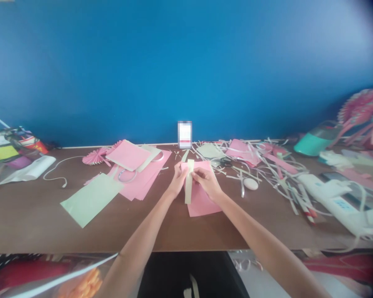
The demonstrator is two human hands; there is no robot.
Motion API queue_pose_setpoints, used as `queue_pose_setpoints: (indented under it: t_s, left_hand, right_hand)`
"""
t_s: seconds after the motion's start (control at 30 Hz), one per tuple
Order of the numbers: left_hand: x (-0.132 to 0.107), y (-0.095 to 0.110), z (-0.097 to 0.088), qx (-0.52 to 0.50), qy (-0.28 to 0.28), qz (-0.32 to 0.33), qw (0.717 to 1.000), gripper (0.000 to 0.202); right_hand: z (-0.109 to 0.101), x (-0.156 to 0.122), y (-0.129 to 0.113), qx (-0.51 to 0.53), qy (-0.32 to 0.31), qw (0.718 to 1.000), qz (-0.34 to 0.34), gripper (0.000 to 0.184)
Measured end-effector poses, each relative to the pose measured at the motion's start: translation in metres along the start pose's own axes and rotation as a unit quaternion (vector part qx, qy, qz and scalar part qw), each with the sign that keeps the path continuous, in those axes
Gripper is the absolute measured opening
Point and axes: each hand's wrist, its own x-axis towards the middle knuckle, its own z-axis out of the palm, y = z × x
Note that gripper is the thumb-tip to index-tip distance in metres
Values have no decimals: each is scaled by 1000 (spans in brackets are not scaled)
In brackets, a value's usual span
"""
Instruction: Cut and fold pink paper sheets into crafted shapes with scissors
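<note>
A pink paper sheet (202, 203) hangs from my hands above the middle of the table, its lower edge slightly curved. Over its left side lies a pale yellow paper strip (188, 192), upright, its top end rising past the sheet. My left hand (178, 181) is closed on the sheet's upper left edge beside the strip. With thumb and fingers pinched, my right hand (207, 181) grips the strip near its top, against the sheet. The fingers behind the paper are hidden.
Pink sheets (143, 186) and a pale green sheet (91, 198) lie to the left, near a pink paper rosette (95, 157). Paper offcuts (269, 176), scissors (226, 162) and a white oval object (250, 183) are on the right. A white power strip (338, 203) lies farther right.
</note>
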Motion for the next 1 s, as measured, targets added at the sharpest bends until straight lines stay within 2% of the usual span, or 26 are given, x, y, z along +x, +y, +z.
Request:
queue_pose_setpoints:
  t_s: [0.07,0.13,0.23,0.33,0.43,0.53,0.6,0.63,0.8,1.0]
  left_hand:
    - [-1,1,1,44,33,62,997,52]
    - [-3,4,2,69,16,100,993,44]
    - [-6,10,4,99,-29,105,989,26]
    - [-7,15,5,115,-32,105,987,15]
    - [-5,16,3,138,-5,126,982,13]
    - [0,13,-5,194,71,142,968,15]
    - [2,10,-12,230,124,126,957,17]
    - [3,9,-16,240,134,108,956,19]
    - [7,8,-33,224,121,42,966,24]
    - [11,7,-42,240,77,-12,968,28]
  right_hand:
    - [-2,1,0,-1,12,1000,-10,33]
    - [-4,1,-2,4,19,1000,-17,32]
    - [-5,0,-4,5,20,999,-28,31]
    - [-6,-1,-6,-3,16,999,-32,32]
    - [-7,1,-3,-20,24,999,-34,34]
    - [-9,3,6,-102,46,992,-52,31]
    - [-9,4,13,-164,67,982,-60,27]
    - [-9,4,16,-185,73,978,-61,25]
    - [-8,4,24,-228,82,969,-58,24]
    - [-8,4,23,-290,90,950,-72,23]
